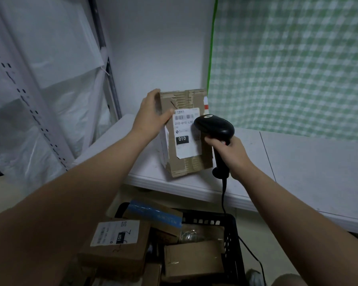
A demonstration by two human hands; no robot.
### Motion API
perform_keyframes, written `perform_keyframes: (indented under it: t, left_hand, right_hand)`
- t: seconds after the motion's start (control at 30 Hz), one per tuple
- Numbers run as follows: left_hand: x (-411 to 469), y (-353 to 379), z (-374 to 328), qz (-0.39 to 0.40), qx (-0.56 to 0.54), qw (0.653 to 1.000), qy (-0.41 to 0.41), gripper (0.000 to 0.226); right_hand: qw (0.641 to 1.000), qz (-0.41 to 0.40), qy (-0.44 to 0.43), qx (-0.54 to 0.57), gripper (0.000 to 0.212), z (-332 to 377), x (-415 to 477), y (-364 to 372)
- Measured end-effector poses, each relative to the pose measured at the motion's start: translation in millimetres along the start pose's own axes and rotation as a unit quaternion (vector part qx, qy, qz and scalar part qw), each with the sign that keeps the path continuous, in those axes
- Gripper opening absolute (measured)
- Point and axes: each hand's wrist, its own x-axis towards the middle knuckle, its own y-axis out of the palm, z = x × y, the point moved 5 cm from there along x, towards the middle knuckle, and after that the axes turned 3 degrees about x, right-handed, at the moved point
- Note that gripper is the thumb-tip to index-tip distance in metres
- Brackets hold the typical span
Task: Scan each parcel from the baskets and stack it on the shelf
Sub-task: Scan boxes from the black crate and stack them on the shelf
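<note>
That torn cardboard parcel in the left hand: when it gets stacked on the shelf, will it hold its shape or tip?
The cardboard parcel looks rigid: its edges stay straight in the left hand's one-sided grip. Its outer layer is torn to the corrugation, so it may dent if squeezed. Set on its narrow end, it could tip; flat seems safer.

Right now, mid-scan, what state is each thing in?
Cardboard parcel: upright on the white table, label facing the camera, top edge torn.
Left hand: gripping the parcel's upper left edge.
Scanner: held close over the label, cable hanging down.
Right hand: closed around the scanner handle.
Black basket: below the table edge, holding several parcels.
Labelled box: lying flat in the basket, label up.
White table: carrying the parcel.
</note>
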Motion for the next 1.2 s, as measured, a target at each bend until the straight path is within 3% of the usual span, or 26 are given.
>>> perform_keyframes:
  t: [0.1, 0.17, 0.27, 0.37, 0.5, 0.57, 0.67, 0.73, 0.83, 0.9, 1.03, 1.2]
  left_hand:
    - [-34, 21, 29, 0.051, -0.126, 0.984, -0.113, 0.077]
    - [-60, 39, 46, 0.103, -0.194, 0.966, -0.138, 0.065]
    - [-60, 36, 64, 0.060, -0.264, 0.951, -0.147, 0.053]
    - [-48, 25, 79, 0.032, -0.270, 0.948, -0.166, 0.072]
    - [-57, 29, 103, 0.037, -0.238, 0.948, -0.207, 0.097]
    - [-64, 31, 112, 0.026, -0.200, 0.955, -0.215, 0.100]
    - [-66, 21, 117, 0.022, -0.089, 0.976, -0.197, 0.108]
    - [-64, 6, 116, -0.001, 0.114, 0.982, -0.153, 0.113]
    - [-52, -4, 102, -0.015, 0.353, 0.934, -0.044, 0.107]
    - [-44, 6, 99, 0.049, 0.409, 0.911, 0.016, 0.091]
    - [-26, 29, 106, 0.126, 0.471, 0.871, 0.065, 0.059]
    - [14, 33, 125, 0.142, 0.495, 0.854, 0.070, 0.083]
  right_hand:
    - [0.997, 0.035, 0.046, 0.046, 0.010, -8, 16, 5]
    - [0.997, 0.058, 0.042, 0.025, 0.009, -6, 24, 13]
    - [0.996, 0.091, 0.014, 0.003, 0.010, 11, 37, 29]
    - [0.991, 0.131, -0.026, -0.023, 0.009, 39, 50, 46]
    - [0.973, 0.177, -0.037, -0.144, 0.016, 44, 61, 75]
    - [0.967, 0.188, -0.038, -0.169, 0.025, 39, 63, 89]
    - [0.975, 0.160, -0.039, -0.149, 0.019, 33, 65, 100]
    - [0.986, 0.129, -0.027, -0.106, 0.020, 24, 67, 103]
    - [0.991, 0.112, -0.001, -0.072, 0.015, 10, 63, 108]
    - [0.993, 0.107, 0.028, -0.042, 0.006, -1, 62, 108]
    - [0.997, 0.047, 0.061, 0.011, 0.017, -10, 79, 88]
    - [0.995, 0.053, 0.083, 0.006, 0.016, -6, 111, 72]
